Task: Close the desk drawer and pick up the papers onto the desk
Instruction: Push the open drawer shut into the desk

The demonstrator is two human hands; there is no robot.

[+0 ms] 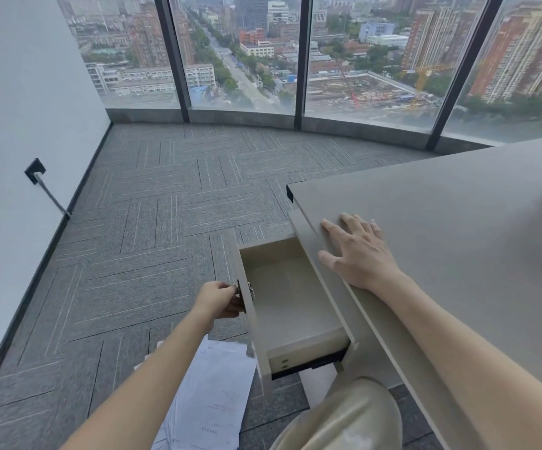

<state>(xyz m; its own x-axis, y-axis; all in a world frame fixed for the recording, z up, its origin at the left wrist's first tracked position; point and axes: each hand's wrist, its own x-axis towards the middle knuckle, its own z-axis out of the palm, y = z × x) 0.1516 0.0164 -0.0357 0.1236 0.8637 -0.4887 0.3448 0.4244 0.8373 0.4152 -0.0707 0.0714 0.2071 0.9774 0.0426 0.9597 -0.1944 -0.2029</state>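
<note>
Grey carpet (152,222), tall windows (367,53)

Soft daylight through windows (240,53); edges bowed, slightly blurred.

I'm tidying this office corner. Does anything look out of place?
Yes. Papers lie loose on the carpet below the drawer, which hangs open and empty. The left hand grips its handle.
</note>
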